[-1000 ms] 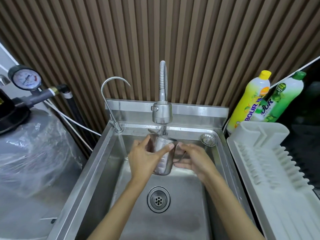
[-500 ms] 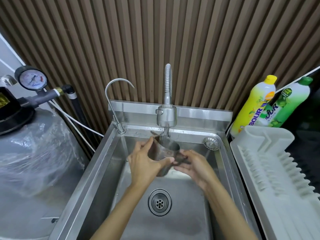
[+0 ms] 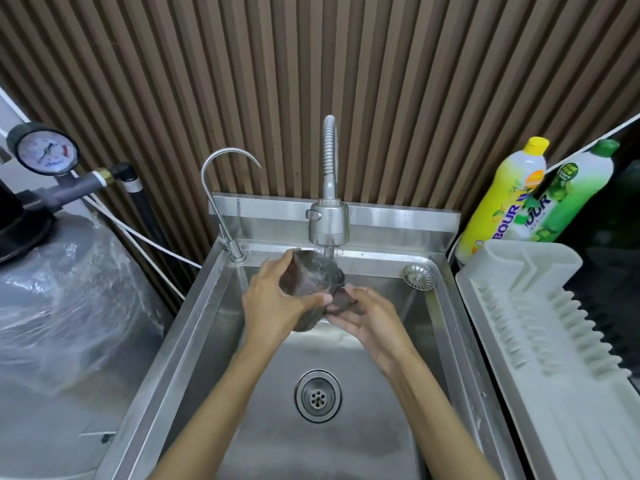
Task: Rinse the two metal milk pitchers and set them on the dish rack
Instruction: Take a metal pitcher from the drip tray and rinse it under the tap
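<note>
One metal milk pitcher (image 3: 313,277) is tipped on its side over the steel sink (image 3: 194,323), mouth toward the back left, under water running from the spray tap (image 3: 328,223). My left hand (image 3: 273,303) wraps its body from the left. My right hand (image 3: 367,315) holds its handle side from below right. The white dish rack (image 3: 540,327) lies to the right of the sink with nothing on it. A second pitcher is not in view.
A thin gooseneck tap (image 3: 221,188) stands at the sink's back left corner. Two detergent bottles, yellow (image 3: 502,199) and green (image 3: 568,195), lean behind the rack. A grey tank (image 3: 69,306) with a pressure gauge (image 3: 43,148) fills the left side. The drain (image 3: 318,396) sits mid-basin.
The pitcher has gone from upright under the tap to tipped on its side. Both hands turned with it and stayed on it.
</note>
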